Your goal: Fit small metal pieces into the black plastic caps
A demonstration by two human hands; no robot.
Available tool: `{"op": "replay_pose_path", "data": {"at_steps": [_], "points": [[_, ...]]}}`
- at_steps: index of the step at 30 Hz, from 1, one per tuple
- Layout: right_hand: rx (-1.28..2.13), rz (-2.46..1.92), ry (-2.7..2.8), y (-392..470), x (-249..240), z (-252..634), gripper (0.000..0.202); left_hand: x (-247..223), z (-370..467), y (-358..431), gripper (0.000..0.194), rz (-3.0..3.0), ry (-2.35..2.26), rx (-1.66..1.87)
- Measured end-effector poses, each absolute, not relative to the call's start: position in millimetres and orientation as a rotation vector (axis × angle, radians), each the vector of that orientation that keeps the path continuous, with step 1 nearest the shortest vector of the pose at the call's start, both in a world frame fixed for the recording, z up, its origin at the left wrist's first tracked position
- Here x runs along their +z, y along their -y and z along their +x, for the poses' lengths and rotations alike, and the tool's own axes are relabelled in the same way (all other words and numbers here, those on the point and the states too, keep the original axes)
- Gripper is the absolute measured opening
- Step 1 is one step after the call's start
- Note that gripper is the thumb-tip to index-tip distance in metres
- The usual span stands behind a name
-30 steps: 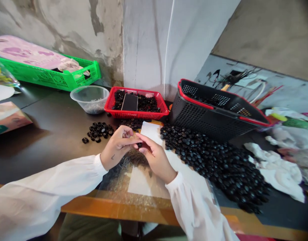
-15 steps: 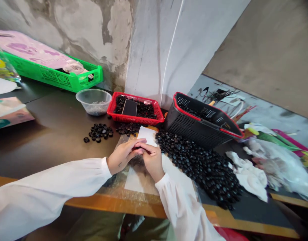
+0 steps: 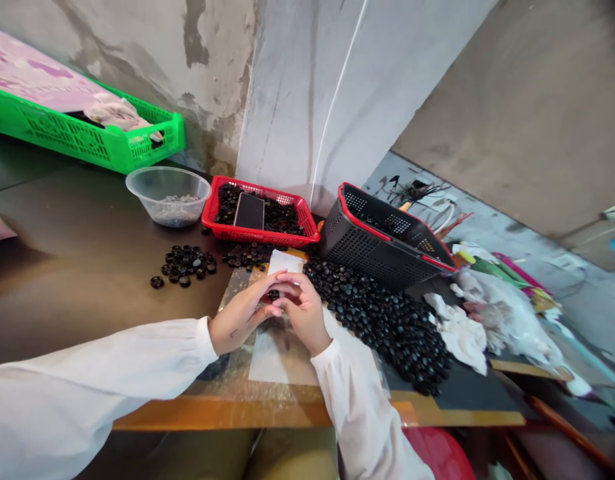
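My left hand [image 3: 240, 319] and my right hand [image 3: 303, 312] meet above the front of the table, fingertips together. Between their curled fingers shows a small black round cap [image 3: 273, 294], mostly hidden. Beneath them lies a white paper sheet [image 3: 267, 363] over a clear plastic sheet. Close on the right spreads a large heap of glossy black round caps [image 3: 372, 320]. To the left of my hands sits a smaller cluster of similar black pieces [image 3: 183, 264], open like rings or cups.
Behind stand a clear plastic bowl [image 3: 168, 215] with small bits, a red basket [image 3: 265, 236] of black pieces with a phone [image 3: 249, 211] on top, and a black basket [image 3: 372, 250]. A green crate [image 3: 122, 148] is at the back left; crumpled white cloth [image 3: 460, 333] lies right.
The view has turned to the right. My fingers have lifted and spread a little, so the black cap between them now shows; my hands stay together over the paper.
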State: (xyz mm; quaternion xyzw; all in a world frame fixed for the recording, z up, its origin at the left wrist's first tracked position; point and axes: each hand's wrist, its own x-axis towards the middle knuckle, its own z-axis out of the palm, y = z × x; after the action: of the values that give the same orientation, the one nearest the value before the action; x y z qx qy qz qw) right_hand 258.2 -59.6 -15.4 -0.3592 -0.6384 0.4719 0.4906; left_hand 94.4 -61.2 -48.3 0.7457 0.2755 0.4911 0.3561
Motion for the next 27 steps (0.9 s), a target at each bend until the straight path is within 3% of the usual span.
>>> {"op": "replay_pose_path", "data": {"at_steps": [5,10,12,15,20,27], "points": [[0.924,-1.056,1.574,68.5,-23.2,256.8,0.015,-41.2,96.1,63.4,0.036,2.0,-0.811,1.263],[0.727,-1.085,1.685,69.0,-17.1,258.0,0.013,-41.0,98.4,60.1,0.038,1.969,-0.821,1.224],[0.619,-1.074,1.837,62.0,-8.3,268.3,0.021,-44.3,99.1,58.0,0.045,1.935,-0.814,1.24],[0.184,-1.228,1.943,45.2,2.7,302.4,0.017,-48.7,96.8,55.2,0.052,1.885,-0.853,1.387],[-0.421,-1.687,1.664,14.8,-1.8,383.9,0.02,-37.1,78.2,43.4,0.032,1.895,-1.059,1.602],[-0.426,-1.766,1.693,-3.1,-6.5,421.2,0.025,-13.8,24.4,-4.3,0.023,2.018,-1.296,1.773]]}}
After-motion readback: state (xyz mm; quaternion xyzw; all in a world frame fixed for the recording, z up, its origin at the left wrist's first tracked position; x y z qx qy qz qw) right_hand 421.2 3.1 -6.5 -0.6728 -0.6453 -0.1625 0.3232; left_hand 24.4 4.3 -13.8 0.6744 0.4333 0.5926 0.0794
